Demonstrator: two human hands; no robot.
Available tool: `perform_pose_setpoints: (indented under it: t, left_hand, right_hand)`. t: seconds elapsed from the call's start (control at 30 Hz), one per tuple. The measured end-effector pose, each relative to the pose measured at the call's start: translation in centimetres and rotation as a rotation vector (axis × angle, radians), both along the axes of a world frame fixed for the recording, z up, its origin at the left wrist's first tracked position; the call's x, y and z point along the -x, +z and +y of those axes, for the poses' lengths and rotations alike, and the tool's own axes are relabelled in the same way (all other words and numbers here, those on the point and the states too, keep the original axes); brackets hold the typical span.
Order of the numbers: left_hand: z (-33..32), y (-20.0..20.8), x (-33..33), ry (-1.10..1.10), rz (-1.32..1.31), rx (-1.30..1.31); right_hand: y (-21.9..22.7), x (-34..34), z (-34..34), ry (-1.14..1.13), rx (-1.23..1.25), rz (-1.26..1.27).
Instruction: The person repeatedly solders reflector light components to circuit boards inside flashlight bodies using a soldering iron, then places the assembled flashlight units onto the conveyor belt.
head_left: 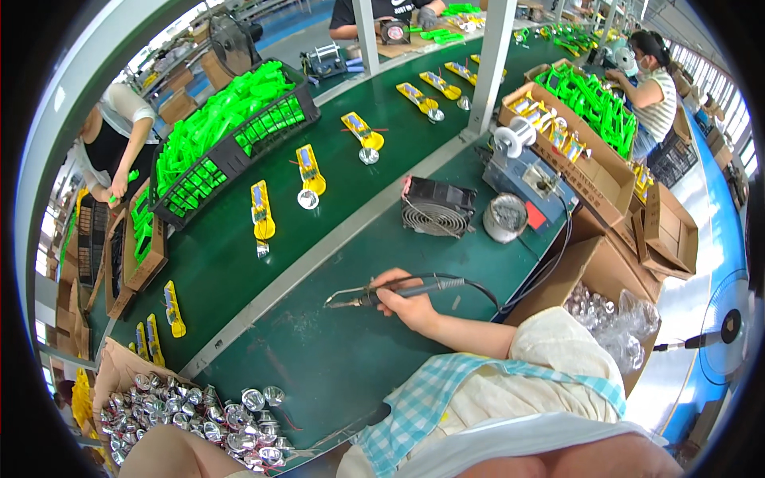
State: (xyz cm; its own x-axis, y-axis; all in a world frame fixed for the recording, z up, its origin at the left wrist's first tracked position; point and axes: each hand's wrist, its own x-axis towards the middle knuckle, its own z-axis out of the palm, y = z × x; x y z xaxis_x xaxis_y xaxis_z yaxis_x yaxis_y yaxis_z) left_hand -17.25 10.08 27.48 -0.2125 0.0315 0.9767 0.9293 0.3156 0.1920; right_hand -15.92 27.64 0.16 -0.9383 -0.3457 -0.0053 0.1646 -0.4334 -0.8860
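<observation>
My right hand (402, 301) is closed round the dark handle of a soldering iron (366, 299). Its tip points left, just over the green bench top (319, 350), and a thin bent metal tube runs alongside it. A dark cable trails from the handle to the right. Of my left arm (179, 454) only a bare part shows at the lower left, beside a carton (111, 370) heaped with shiny silver reflector cups (191, 410); the left hand itself is out of sight. Some cups with red wires lie on the bench's near-left corner.
A small black fan (437, 207), a metal tin (505, 217) and a blue soldering station (530, 171) with a solder reel stand at the back right. Beyond the metal rail, yellow torch parts (261, 211) line a green conveyor. A black crate (231, 151) holds green parts. Co-workers sit farther off.
</observation>
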Motion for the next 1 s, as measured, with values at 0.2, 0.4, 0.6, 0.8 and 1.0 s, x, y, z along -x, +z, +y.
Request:
perform_pose_setpoints:
  t: [0.2, 0.4, 0.6, 0.8, 1.0]
  left_hand:
    - [0.8, 0.1, 1.2, -0.023, 0.016, -0.022]
    - [0.6, 0.9, 1.8, -0.012, 0.059, -0.037]
    - [-0.8, 0.8, 1.1, 0.069, 0.043, -0.062]
    - [-2.1, 0.3, -0.8, 0.161, -0.034, -0.078]
    - [-5.1, 0.2, -4.3, 0.319, -0.12, -0.059]
  right_hand:
    - [0.1, 0.0, 0.1, -0.002, -0.044, -0.037]
    - [0.0, -0.6, -0.1, 0.02, -0.033, -0.045]
    - [0.3, -0.6, -0.2, -0.001, -0.021, -0.062]
    - [0.2, -0.6, 0.1, -0.023, -0.008, -0.032]
    - [-0.7, -0.5, -0.3, -0.041, -0.05, -0.013]
